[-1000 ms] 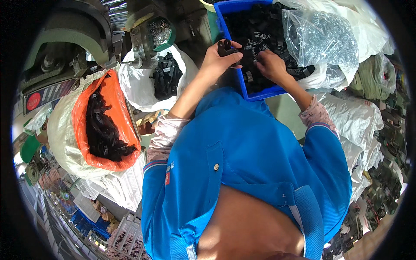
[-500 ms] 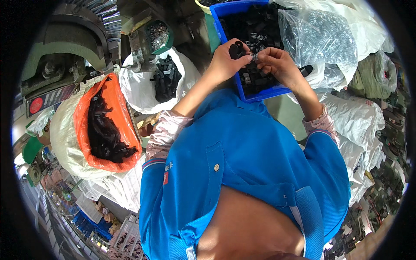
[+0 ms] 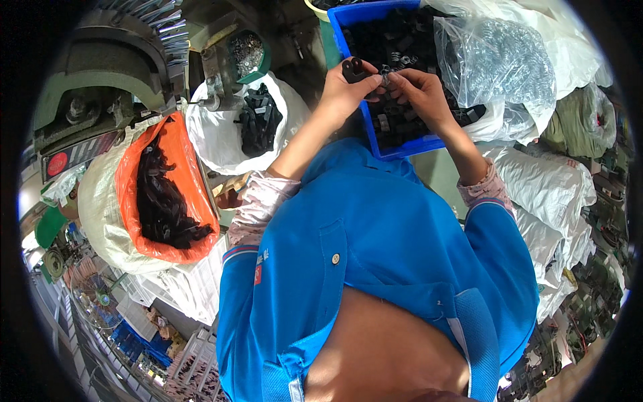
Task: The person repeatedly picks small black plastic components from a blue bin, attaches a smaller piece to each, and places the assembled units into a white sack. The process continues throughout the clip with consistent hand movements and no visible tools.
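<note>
My left hand (image 3: pixel 343 92) is closed around a black plastic part (image 3: pixel 353 70) with round holes in its end. A small metal coil spring (image 3: pixel 385 78) sits between the two hands, against the left thumb. My right hand (image 3: pixel 423 98) pinches at that spring with thumb and forefinger; the fingertips partly hide it. Both hands are above a blue bin (image 3: pixel 370 137) that holds many black plastic pieces (image 3: pixel 395 124). Several loose springs (image 3: pixel 404 59) lie on top of the pieces.
A clear bag of springs (image 3: pixel 499 60) rests at the bin's right side. To the left stand a white sack (image 3: pixel 211 137) and an orange-lined sack (image 3: pixel 127 194), both with black parts. Beyond them are a machine (image 3: pixel 87 100) and a green cup of small metal pieces (image 3: pixel 248 55).
Both hands have shifted slightly left, still close together. The black part has tilted a little, and the right fingertips have come nearer to the left thumb over the spring.
</note>
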